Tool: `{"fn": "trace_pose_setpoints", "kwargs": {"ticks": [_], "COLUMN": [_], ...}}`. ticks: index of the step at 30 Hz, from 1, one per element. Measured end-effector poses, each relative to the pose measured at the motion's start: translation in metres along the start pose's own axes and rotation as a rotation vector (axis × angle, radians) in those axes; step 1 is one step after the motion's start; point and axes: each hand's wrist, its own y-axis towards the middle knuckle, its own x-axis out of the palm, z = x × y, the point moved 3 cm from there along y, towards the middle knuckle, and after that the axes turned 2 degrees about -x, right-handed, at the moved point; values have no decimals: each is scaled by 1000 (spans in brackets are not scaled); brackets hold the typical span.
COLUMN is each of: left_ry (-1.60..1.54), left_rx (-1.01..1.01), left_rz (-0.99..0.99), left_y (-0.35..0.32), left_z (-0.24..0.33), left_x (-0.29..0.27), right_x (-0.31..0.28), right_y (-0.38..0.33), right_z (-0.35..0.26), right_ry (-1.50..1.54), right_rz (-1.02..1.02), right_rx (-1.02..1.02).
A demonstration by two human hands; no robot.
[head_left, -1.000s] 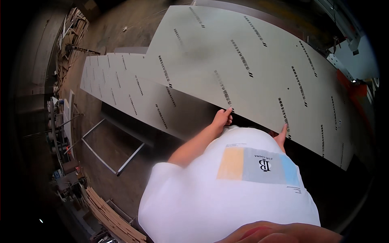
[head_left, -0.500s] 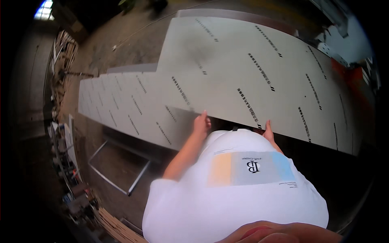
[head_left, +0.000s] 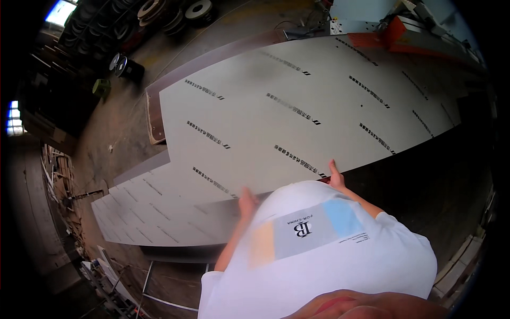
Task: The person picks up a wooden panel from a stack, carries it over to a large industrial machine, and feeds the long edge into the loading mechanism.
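A large pale grey sheet panel (head_left: 249,127) with diagonal rows of dark print lies flat before me. My right hand (head_left: 335,178) grips its near edge, thumb on top and fingers tucked under. My left hand (head_left: 247,203) is at the near edge further left, smeared by motion, so its fingers cannot be made out. A second printed sheet (head_left: 143,207) of the same look extends to the left, next to the large one.
A brown board edge (head_left: 154,119) shows beneath the large panel. Orange machinery (head_left: 404,34) stands at the far right. Black drums (head_left: 129,69) and a green stool (head_left: 101,87) are at the far left. A metal frame (head_left: 170,303) is on the floor at near left.
My view has swung to the right, showing more drums and spools at the back. My left hand has shifted left along the near edge, while my right hand stays on the panel's edge.
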Motion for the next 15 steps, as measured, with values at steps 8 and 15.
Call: {"fn": "trace_pose_setpoints", "kwargs": {"ticks": [8,15], "left_ry": [412,670], "left_rx": [223,279], "left_rz": [-173,-358], "left_y": [9,-7], "left_z": [0,37], "left_x": [-21,-90], "right_x": [17,62], "right_y": [-4,-2], "right_z": [12,68], "right_ry": [63,245], "right_rz": [171,54], "right_rx": [-131,-167]}}
